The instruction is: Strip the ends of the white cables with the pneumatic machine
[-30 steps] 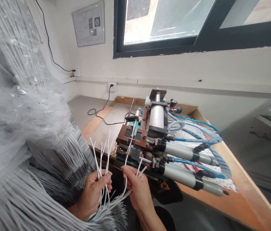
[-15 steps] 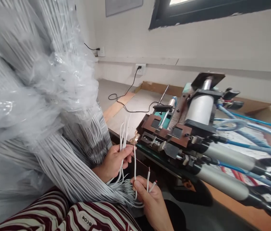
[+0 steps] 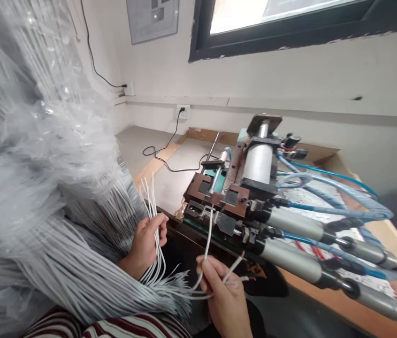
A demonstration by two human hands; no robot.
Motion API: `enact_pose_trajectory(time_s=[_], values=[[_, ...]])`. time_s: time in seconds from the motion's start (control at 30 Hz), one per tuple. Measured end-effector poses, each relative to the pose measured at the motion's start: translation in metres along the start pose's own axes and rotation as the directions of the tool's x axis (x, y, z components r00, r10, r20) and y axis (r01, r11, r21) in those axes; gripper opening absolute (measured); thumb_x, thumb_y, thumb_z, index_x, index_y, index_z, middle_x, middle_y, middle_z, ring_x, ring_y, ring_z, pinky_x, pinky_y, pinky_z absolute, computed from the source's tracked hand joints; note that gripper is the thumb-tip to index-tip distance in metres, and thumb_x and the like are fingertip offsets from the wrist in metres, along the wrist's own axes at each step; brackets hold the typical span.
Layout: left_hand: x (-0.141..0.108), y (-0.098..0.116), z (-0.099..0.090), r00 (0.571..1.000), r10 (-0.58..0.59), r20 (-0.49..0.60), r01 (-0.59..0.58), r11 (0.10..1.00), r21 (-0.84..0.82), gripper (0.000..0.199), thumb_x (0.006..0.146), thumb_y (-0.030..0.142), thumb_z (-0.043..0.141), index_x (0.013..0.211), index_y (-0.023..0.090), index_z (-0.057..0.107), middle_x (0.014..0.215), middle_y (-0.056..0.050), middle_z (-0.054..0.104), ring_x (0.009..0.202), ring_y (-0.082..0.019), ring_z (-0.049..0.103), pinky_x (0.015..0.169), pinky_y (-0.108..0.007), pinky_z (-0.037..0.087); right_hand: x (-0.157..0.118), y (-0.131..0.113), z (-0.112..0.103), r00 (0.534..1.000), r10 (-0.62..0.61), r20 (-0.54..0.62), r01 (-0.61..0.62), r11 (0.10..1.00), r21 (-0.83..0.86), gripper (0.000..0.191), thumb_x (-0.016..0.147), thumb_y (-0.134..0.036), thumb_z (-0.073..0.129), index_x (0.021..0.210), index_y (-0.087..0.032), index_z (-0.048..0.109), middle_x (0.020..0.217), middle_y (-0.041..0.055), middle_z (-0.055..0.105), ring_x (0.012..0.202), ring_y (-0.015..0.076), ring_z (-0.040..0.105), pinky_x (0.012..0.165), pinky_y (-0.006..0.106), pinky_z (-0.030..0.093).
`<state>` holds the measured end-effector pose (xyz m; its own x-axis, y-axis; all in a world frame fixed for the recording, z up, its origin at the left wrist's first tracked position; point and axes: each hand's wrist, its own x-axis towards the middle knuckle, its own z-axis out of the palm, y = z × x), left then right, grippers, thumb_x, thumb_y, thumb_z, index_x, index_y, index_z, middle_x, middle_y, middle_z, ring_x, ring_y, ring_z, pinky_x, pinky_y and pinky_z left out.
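Note:
Several white cables point(image 3: 153, 199) stand upright in my left hand point(image 3: 146, 241), whose fingers are closed round them beside the large grey cable bundle point(image 3: 114, 277). My right hand point(image 3: 223, 291) pinches one white cable point(image 3: 209, 237) between thumb and forefinger. That cable's upper end reaches the jaws at the front of the machine point(image 3: 219, 199). Two more cable ends, one of them point(image 3: 233, 268) angled up to the right, pass between the fingers of my right hand.
Cables wrapped in clear plastic point(image 3: 68, 136) fill the left side. Metal cylinders point(image 3: 290, 260) and blue air hoses point(image 3: 328, 213) extend right from the machine. A black cord point(image 3: 180, 170) runs across the bench point(image 3: 170, 185) to a wall socket point(image 3: 183, 111).
The cable in my right hand has moved up and into the front of the machine. My left hand, with its cables, is now farther from my right hand. The view has shifted.

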<state>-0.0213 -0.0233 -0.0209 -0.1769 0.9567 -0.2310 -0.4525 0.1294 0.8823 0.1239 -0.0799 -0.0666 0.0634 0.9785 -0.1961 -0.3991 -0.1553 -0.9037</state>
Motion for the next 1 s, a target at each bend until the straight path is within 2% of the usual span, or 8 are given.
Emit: enact_pose_trajectory(time_s=[0.1,0.3,0.57,0.77,0.87,1.0], values=[[-0.001,0.000,0.002,1.000,-0.013,0.024,0.012,0.999,0.030,0.029,0.069,0.038,0.059,0.079,0.011,0.063,0.058,0.002,0.054,0.041,-0.005,0.044,0.035,-0.018,0.028,0.015,-0.004,0.011,0.996,0.027,-0.083,-0.016,0.991,0.135,0.025,0.064,-0.039,0.070,0.073,-0.016,0.069,0.053,-0.0007,0.052,0.043,0.0070,0.035,0.043,0.021,0.026],[-0.005,-0.001,0.000,1.000,-0.028,0.005,0.026,0.990,0.142,0.039,0.074,0.041,0.052,0.099,0.011,0.057,0.055,-0.001,0.064,0.043,-0.012,0.056,0.038,-0.021,0.037,0.029,-0.012,0.023,0.997,0.068,-0.023,-0.060,0.969,0.240,0.025,0.062,-0.038,0.071,0.069,-0.014,0.069,0.051,-0.0022,0.049,0.042,0.0042,0.031,0.040,0.018,0.021],[-0.005,-0.007,-0.002,0.998,-0.058,0.031,0.054,0.994,0.098,0.022,0.073,0.034,0.058,0.081,0.013,0.056,0.055,0.001,0.063,0.046,-0.010,0.057,0.041,-0.019,0.040,0.033,-0.011,0.021,0.996,0.088,-0.003,-0.084,0.965,0.247,0.024,0.063,-0.038,0.071,0.066,-0.014,0.068,0.049,-0.0040,0.044,0.042,0.0038,0.029,0.040,0.018,0.020],[-0.007,-0.005,-0.003,0.994,-0.108,0.001,0.107,0.991,0.078,0.024,0.073,0.034,0.057,0.086,0.015,0.054,0.048,0.002,0.061,0.037,-0.010,0.053,0.035,-0.018,0.035,0.035,-0.008,0.016,0.999,0.035,-0.028,-0.028,0.980,0.199,0.026,0.063,-0.040,0.070,0.070,-0.015,0.068,0.054,-0.0027,0.049,0.041,0.0037,0.030,0.039,0.019,0.020],[-0.008,-0.005,-0.004,0.993,-0.118,0.006,0.117,0.992,0.053,0.021,0.072,0.031,0.058,0.086,0.015,0.055,0.050,0.002,0.062,0.039,-0.010,0.054,0.037,-0.018,0.037,0.029,0.000,0.012,1.000,0.019,0.000,-0.019,0.991,0.134,0.027,0.065,-0.041,0.068,0.073,-0.015,0.068,0.055,-0.0021,0.050,0.042,0.0047,0.032,0.040,0.019,0.021],[-0.011,-0.005,-0.003,0.988,-0.147,0.038,0.145,0.989,0.036,0.018,0.068,0.030,0.062,0.073,0.013,0.059,0.057,0.000,0.063,0.047,-0.010,0.057,0.043,-0.020,0.041,0.014,0.017,0.003,0.997,0.007,0.081,-0.005,1.000,-0.018,0.027,0.070,-0.041,0.063,0.075,-0.015,0.067,0.057,-0.0005,0.052,0.045,0.0076,0.036,0.043,0.022,0.027]])
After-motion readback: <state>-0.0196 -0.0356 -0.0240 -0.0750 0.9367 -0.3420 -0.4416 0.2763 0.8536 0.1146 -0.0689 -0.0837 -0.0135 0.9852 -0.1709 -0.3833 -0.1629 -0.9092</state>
